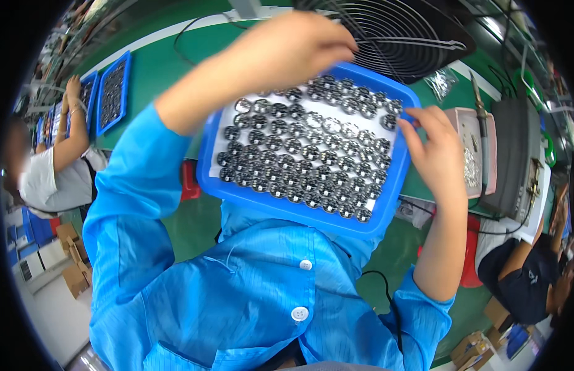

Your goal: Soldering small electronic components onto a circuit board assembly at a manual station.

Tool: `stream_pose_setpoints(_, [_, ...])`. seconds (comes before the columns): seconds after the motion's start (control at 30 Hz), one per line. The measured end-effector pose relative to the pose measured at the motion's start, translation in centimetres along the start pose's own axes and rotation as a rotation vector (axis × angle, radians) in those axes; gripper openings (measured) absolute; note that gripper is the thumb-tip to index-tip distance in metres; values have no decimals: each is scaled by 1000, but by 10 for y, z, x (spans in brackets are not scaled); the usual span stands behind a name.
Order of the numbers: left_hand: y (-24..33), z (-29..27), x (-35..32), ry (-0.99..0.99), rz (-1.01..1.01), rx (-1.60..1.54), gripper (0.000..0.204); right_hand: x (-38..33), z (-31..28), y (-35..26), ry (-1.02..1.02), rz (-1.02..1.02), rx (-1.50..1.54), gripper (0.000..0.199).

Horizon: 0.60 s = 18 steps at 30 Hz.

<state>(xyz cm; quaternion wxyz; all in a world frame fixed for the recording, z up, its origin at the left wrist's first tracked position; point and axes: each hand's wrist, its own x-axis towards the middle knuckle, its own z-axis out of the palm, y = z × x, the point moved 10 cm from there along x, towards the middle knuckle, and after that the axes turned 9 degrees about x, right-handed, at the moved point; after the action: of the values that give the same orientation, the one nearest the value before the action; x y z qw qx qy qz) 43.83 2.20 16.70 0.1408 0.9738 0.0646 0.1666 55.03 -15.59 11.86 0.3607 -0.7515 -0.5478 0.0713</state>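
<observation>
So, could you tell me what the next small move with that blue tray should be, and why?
Probably level and steady the blue tray before anything else. It sits tilted over the lap, packed with rows of small round parts that could slide. The right hand grips only its right edge, while the left hand is at the far edge, fingers curled above the parts.

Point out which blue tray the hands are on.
The big blue plastic tray of round metal parts: left hand and right hand on it; other trays lie far left.
</observation>
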Motion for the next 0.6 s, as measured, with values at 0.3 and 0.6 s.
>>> stream_pose_setpoints(0.3, [-108,-43,-103,-276,-153,183,20,50,70,-89,-121,-141,57,14])
stream_pose_setpoints(0.6, [-128,-33,-149,-248,-87,222,17,106,180,-154,-317,-235,-66,13])
